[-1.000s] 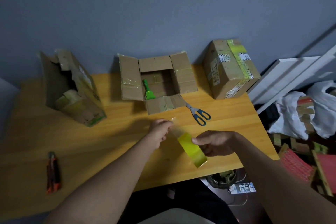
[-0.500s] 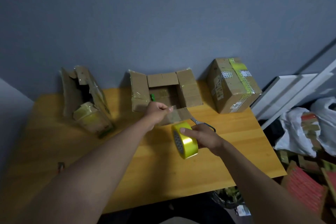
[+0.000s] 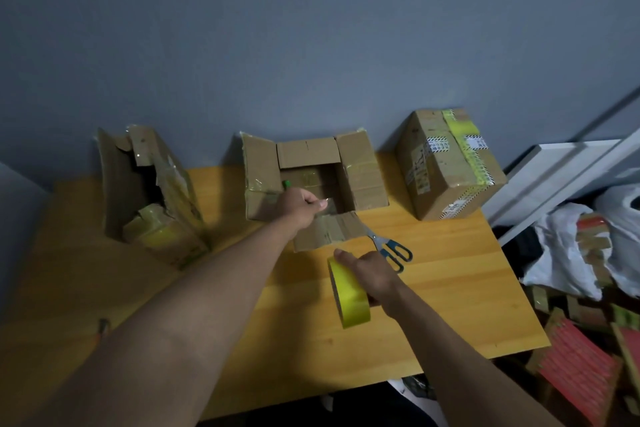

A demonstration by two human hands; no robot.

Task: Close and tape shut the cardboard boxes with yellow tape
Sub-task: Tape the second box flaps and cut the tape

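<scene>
Holding the near flap (image 3: 325,230) of the open box (image 3: 311,177) between curled fingers and thumb, the left hand (image 3: 299,206) reaches across the table (image 3: 450,288). The right hand (image 3: 370,272) grips the roll of yellow tape (image 3: 349,298) from above, fingers wrapped over its rim, near the scissors (image 3: 393,250). That flap looks like thin, creased cardboard, light and bendy, so a grip near its free edge should fold it easily. The roll looks stiff and smooth; its outer face may be slippery, so holding through the core seems safer. A taped box (image 3: 446,166) sits far right, a torn box (image 3: 145,184) far left.
</scene>
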